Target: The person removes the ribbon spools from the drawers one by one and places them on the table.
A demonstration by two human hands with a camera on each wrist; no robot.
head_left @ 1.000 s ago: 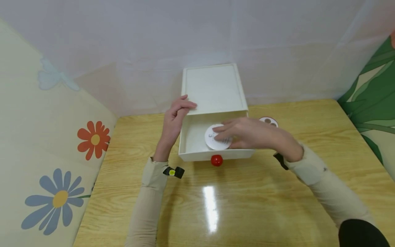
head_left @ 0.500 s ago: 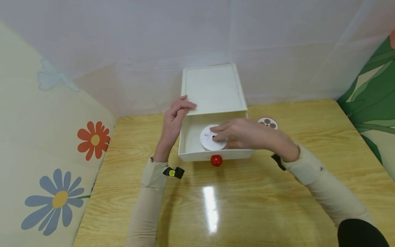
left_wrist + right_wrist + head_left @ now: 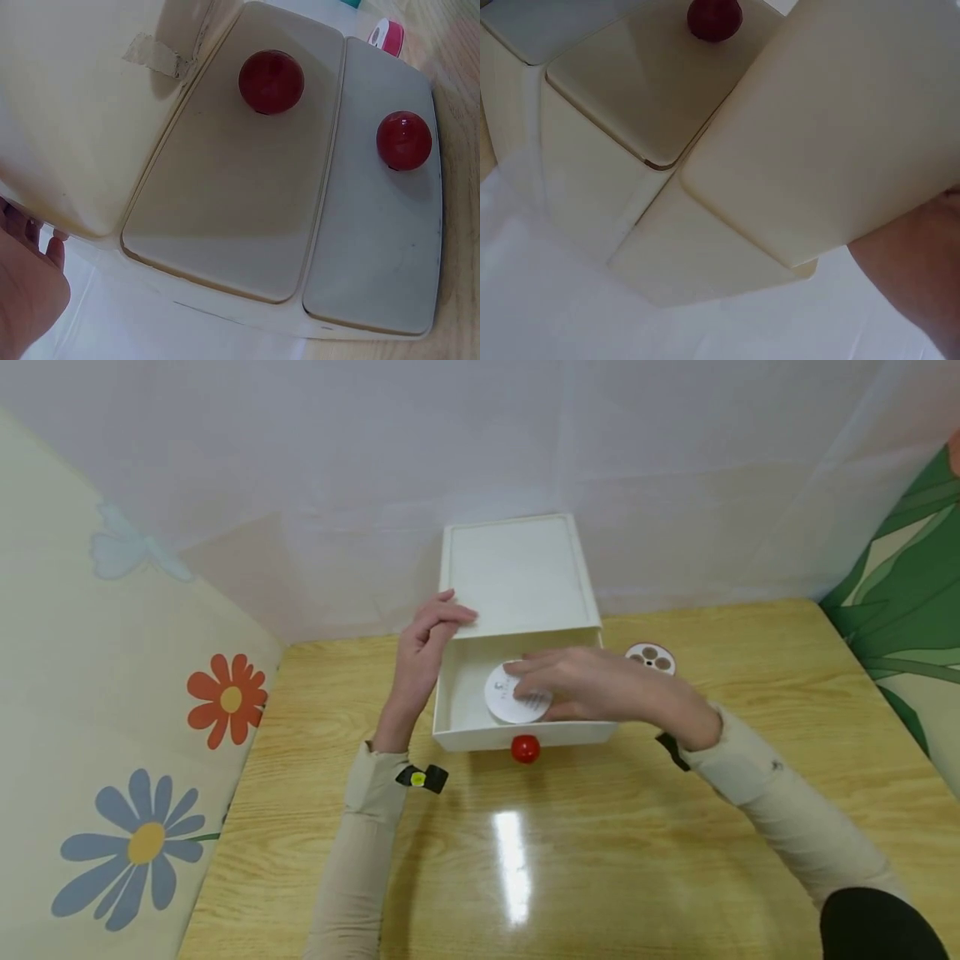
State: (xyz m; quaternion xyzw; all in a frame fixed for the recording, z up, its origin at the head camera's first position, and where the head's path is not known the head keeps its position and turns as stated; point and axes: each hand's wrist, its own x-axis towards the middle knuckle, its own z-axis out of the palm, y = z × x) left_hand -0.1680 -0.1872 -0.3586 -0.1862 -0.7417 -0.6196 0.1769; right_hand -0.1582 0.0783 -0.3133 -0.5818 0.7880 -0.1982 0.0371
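Note:
A white drawer unit stands against the back wall, its top (image 3: 517, 572) in sight and its upper drawer (image 3: 465, 693) pulled out. My left hand (image 3: 422, 660) rests on the front left corner of the unit's top. Inside the drawer is a white round spool (image 3: 501, 697) with printing on its face. My right hand (image 3: 600, 685) reaches in from the right and holds the spool, fingers over its face and thumb by its near rim. The drawer wall (image 3: 817, 142) hides that hand's fingers in the right wrist view.
A second spool (image 3: 651, 657) with round holes stands on the wooden table (image 3: 600, 843), right of the unit. Two closed lower drawers (image 3: 225, 187) carry red knobs (image 3: 271, 82). The open drawer's red knob (image 3: 526, 749) juts out in front.
The spool and my right hand have shifted slightly left inside the drawer, mostly in the first half second. My left hand has stayed where it was.

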